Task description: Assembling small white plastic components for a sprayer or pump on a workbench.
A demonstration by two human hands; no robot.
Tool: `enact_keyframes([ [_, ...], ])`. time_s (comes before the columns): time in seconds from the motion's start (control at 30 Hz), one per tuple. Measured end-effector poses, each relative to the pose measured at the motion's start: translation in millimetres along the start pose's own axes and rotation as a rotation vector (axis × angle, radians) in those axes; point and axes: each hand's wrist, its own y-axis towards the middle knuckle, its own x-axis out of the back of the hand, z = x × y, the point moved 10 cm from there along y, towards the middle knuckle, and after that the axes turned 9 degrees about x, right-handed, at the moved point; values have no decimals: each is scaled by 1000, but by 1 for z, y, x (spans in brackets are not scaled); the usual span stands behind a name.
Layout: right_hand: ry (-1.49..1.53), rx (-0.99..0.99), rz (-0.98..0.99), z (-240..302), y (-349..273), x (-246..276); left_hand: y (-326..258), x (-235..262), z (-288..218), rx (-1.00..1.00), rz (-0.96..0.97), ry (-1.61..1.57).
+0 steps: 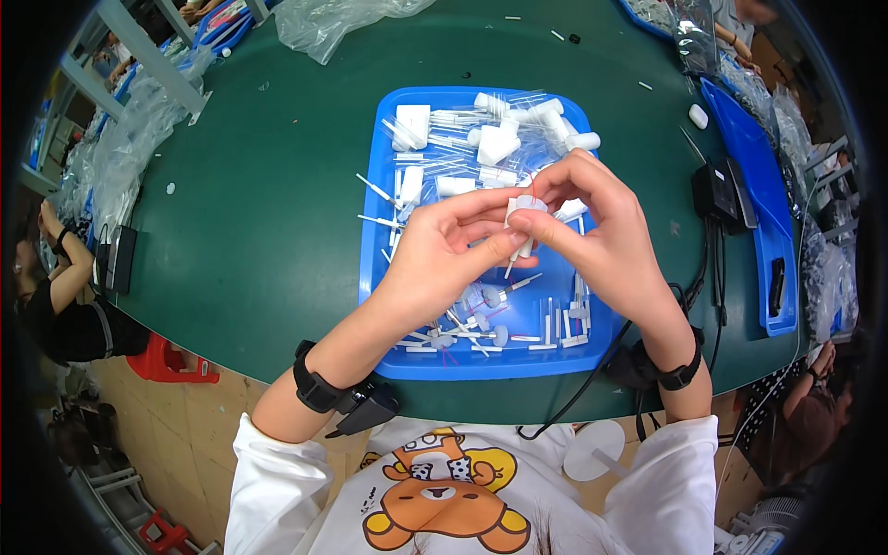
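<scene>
Over the blue tray point(373, 277), both hands meet at a small white plastic part point(527, 205) with a thin stem pointing down. My left hand point(458, 242) pinches its lower left side between thumb and fingers. From the right, my right hand point(592, 217) closes thumb and fingertips around its upper side. A thin red strand rises from the part near the right fingertips. Below the hands lie similar pieces with grey discs and white stems point(490, 296). White blocks point(499, 145) and clear bags of thin white sticks point(449, 125) fill the tray's far half.
The tray rests on a green table point(268, 185). Right of it are a black box with cables point(717, 194) and a long blue tray point(772, 268). Clear plastic bags point(342, 23) lie at the far edge. Other people sit at both sides; a red stool point(171, 361) stands left.
</scene>
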Motion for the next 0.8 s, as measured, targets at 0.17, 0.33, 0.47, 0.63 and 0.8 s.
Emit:
enact_keyframes([
  [0.17, -21, 8, 10, 2, 1, 2, -3, -3, -2, -8, 15, 47],
  [0.33, -65, 19, -24, 6, -1, 3, -4, -4, -4, -51, 10, 45],
  [0.47, 22, -142, -20, -8, -4, 2, -5, -7, -8, -75, 4, 88],
  [0.63, 208, -249, 36, -20, -8, -7, -5, -8, -5, -70, 25, -6],
  [0.8, 372, -231, 60, -19, -4, -9, -5, -3, -6, -56, 18, 10],
])
